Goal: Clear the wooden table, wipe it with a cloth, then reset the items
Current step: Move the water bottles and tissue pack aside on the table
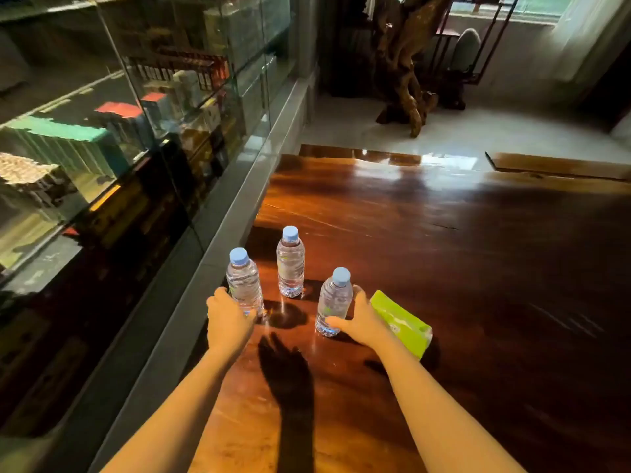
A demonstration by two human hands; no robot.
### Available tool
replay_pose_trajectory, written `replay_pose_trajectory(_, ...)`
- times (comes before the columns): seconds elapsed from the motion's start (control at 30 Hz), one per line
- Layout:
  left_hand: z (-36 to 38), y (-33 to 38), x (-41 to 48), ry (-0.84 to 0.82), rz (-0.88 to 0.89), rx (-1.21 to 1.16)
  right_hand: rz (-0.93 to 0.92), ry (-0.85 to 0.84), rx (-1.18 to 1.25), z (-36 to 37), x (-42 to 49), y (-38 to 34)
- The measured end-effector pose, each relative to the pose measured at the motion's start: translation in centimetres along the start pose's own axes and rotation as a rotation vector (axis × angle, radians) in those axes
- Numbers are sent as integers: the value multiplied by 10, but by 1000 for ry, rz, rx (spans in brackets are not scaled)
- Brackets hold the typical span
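Three clear water bottles with blue caps stand near the left edge of the glossy wooden table (444, 240). My left hand (227, 319) wraps around the base of the left bottle (243, 285). My right hand (360, 320) curls around the lower part of the right bottle (334, 300), thumb in front. The middle bottle (290, 266) stands untouched a little farther back. A green tissue pack (404, 324) lies just right of my right hand, partly behind it.
A glass display cabinet (136, 114) full of boxed goods runs along the table's left side, with a grey ledge (218, 240) between. Beyond the table's far edge stand a carved wooden root sculpture (406, 63) and a wooden bench (560, 165).
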State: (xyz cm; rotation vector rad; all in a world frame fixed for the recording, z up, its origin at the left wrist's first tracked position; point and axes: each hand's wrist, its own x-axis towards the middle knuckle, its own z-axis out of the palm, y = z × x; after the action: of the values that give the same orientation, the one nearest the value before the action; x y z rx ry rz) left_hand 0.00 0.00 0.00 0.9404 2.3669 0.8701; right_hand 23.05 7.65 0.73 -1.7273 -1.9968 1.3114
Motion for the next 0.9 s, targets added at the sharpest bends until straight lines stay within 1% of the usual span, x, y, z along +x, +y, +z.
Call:
replay_pose_trajectory(0.07,-2,-1,11,11,-16,-93,12,83,117,6,9,-3)
replay_pose_trajectory(0.1,-3,-2,17,0,19,-139,-4,112,157,11,14,-3)
replay_pose_trajectory(0.2,4,-5,35,-51,198,-220,-22,224,238,26,25,-2)
replay_pose_trajectory(0.27,9,-7,40,-41,243,-263,-6,292,267,33,28,-2)
replay_pose_trajectory(0.37,19,-12,49,-26,200,-341,-4,330,304,42,31,6)
replay_pose_trajectory(0.5,31,-17,65,-72,97,-333,-2,338,305,49,30,15)
replay_pose_trajectory(0.63,38,-18,59,22,40,-350,20,358,300,52,32,19)
replay_pose_trajectory(0.77,45,-15,33,57,49,-346,-74,356,311,53,26,23)
replay_pose_trajectory(0.9,54,-4,0,28,46,-375,-144,299,334,48,14,29)
